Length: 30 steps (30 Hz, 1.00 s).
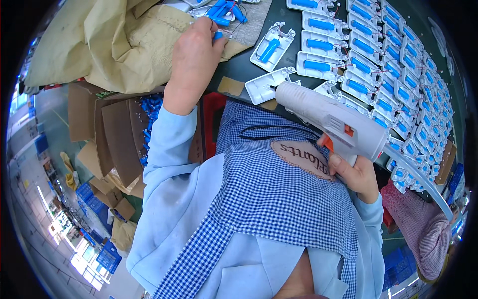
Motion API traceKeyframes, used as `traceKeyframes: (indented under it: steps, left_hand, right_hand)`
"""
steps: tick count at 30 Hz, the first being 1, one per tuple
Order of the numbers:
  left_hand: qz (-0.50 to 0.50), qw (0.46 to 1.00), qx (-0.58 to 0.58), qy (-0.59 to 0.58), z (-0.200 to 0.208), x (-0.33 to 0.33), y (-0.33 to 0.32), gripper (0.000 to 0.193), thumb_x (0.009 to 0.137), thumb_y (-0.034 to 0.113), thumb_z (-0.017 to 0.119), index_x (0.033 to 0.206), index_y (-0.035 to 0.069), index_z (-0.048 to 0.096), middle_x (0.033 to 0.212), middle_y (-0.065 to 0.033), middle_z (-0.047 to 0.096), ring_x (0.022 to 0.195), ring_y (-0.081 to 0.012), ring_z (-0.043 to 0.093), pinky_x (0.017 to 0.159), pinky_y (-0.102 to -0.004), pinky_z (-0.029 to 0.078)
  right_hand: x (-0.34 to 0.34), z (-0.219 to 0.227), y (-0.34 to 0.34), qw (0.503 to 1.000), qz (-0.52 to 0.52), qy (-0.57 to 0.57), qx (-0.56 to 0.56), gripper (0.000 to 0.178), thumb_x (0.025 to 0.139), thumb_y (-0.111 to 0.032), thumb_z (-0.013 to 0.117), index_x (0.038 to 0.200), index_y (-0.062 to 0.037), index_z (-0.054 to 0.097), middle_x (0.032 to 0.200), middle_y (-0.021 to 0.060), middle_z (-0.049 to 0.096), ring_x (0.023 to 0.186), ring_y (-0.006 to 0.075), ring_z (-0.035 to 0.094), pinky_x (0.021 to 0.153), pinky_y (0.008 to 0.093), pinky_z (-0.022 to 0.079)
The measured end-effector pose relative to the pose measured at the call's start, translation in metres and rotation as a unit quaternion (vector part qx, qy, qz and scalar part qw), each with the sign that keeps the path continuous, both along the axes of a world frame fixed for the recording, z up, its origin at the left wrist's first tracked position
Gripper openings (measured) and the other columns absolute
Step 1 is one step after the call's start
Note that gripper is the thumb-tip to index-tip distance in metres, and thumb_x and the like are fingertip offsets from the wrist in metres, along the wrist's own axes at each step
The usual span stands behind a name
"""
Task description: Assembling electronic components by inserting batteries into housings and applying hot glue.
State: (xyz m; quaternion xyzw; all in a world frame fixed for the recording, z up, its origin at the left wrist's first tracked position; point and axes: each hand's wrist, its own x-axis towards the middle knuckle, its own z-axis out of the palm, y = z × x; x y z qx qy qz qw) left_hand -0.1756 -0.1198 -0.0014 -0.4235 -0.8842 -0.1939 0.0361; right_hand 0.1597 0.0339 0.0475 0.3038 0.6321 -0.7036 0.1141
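My right hand (357, 175) is wrapped round the handle of a white hot glue gun (341, 117) with an orange trigger. The gun's nozzle end lies over a white plastic shell (260, 88) that has no blue cell in it. At the upper left, my left hand (195, 52) pinches a blue cylindrical battery (217, 36), partly hidden by the fingers. Just beyond those fingers lies a heap of loose blue batteries (226, 10) with thin wires. Another white shell (280, 45) has a blue battery lying in it at a slant.
Rows of white shells with blue batteries (363, 46) cover the dark table's right side. Tan cloth (114, 45) drapes over its left part. Below stands an open cardboard box (122, 139) with small blue parts. A pale cable (423, 182) trails from the glue gun.
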Motion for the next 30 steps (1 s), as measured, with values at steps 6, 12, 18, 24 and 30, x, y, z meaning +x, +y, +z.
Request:
traceKeyframes:
  steps: [6,12,18,24,30]
  left_hand:
    - [0.015,0.992,0.099,-0.08,-0.008,0.005,0.001,0.028,0.077,0.013,0.074,0.1,0.002,0.065,0.084,-0.0127,0.067,0.071,-0.028,0.065,0.064,-0.0352,0.051]
    - [-0.041,0.998,0.013,0.042,0.0,0.009,0.002,0.014,0.079,0.01,0.068,0.091,0.004,0.07,0.085,-0.0121,0.067,0.077,-0.0305,0.064,0.068,-0.0358,0.051]
    - [-0.063,0.976,0.118,-0.17,0.025,0.015,-0.004,0.01,0.081,0.012,0.067,0.086,0.003,0.069,0.082,-0.0128,0.065,0.069,-0.0296,0.064,0.061,-0.036,0.05]
    - [-0.223,0.947,0.08,-0.217,0.021,0.054,0.004,0.006,0.081,0.002,0.066,0.083,-0.003,0.063,0.08,-0.0116,0.06,0.072,-0.0247,0.061,0.065,-0.0299,0.048]
    - [-0.235,0.955,0.132,-0.121,-0.005,0.076,0.015,0.009,0.076,0.003,0.071,0.079,0.0,0.063,0.08,-0.0105,0.058,0.071,-0.0261,0.059,0.058,-0.0339,0.048]
  right_hand:
    - [0.001,-0.004,0.0,1.0,-0.004,0.012,-0.005,0.035,0.088,-0.023,0.063,0.112,0.0012,0.055,0.092,0.0074,0.061,0.078,0.0146,0.058,0.07,0.0288,0.047]
    - [-0.004,-0.005,-0.002,0.999,-0.017,0.03,-0.008,0.035,0.089,-0.027,0.06,0.105,0.0039,0.056,0.078,0.0073,0.06,0.063,0.011,0.054,0.059,0.0253,0.044]
    - [0.0,-0.014,0.003,0.998,-0.019,0.049,-0.044,0.04,0.089,-0.018,0.062,0.124,0.0011,0.052,0.101,0.0085,0.065,0.066,0.0085,0.057,0.059,0.0239,0.049]
    - [0.006,-0.009,0.004,0.999,-0.01,0.04,-0.035,0.04,0.09,-0.018,0.062,0.124,0.0013,0.052,0.1,0.0085,0.065,0.067,0.0093,0.058,0.06,0.0251,0.05]
    - [0.014,-0.011,0.002,0.998,-0.025,0.044,-0.034,0.042,0.09,-0.02,0.062,0.124,0.0008,0.052,0.098,0.0083,0.065,0.067,0.0099,0.058,0.061,0.0252,0.05]
